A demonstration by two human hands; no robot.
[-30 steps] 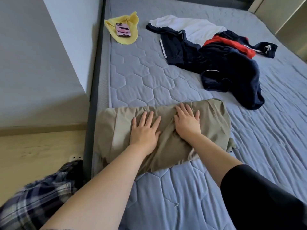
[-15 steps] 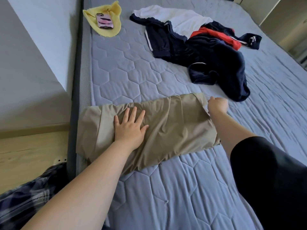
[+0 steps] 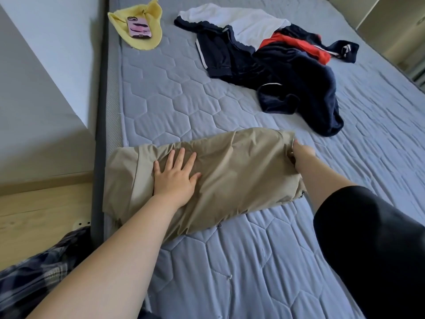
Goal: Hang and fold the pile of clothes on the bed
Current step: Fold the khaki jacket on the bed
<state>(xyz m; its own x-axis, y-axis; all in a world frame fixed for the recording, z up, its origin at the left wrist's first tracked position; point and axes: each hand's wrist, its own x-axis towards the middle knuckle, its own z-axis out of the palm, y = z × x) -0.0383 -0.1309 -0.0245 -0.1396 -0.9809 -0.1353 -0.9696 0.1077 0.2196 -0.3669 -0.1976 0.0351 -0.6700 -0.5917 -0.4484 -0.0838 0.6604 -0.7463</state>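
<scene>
Plaid fabric (image 3: pixel 34 279), lower L: cut off by frame. 1 pink phone (image 3: pixel 139 30) on 1 yellow cloth (image 3: pixel 155 36). L hand (image 3: pixel 174 178) flat, fingers spread, pressing folded khaki fabric garment (image 3: pixel 241 171) at near edge of blue-grey quilted mattress (image 3: pixel 174 95). R hand (image 3: pixel 301 155) grips garment's R end; fingertips hidden. Navy/white/red clothes pile (image 3: pixel 287 65) beyond, item count unclear.

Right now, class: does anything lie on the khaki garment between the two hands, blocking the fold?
Nothing visible does. The left hand presses flat on the khaki garment, the right hand grips its right end, and the cloth between them is bare. The navy clothes pile and phone lie farther up the mattress.
</scene>
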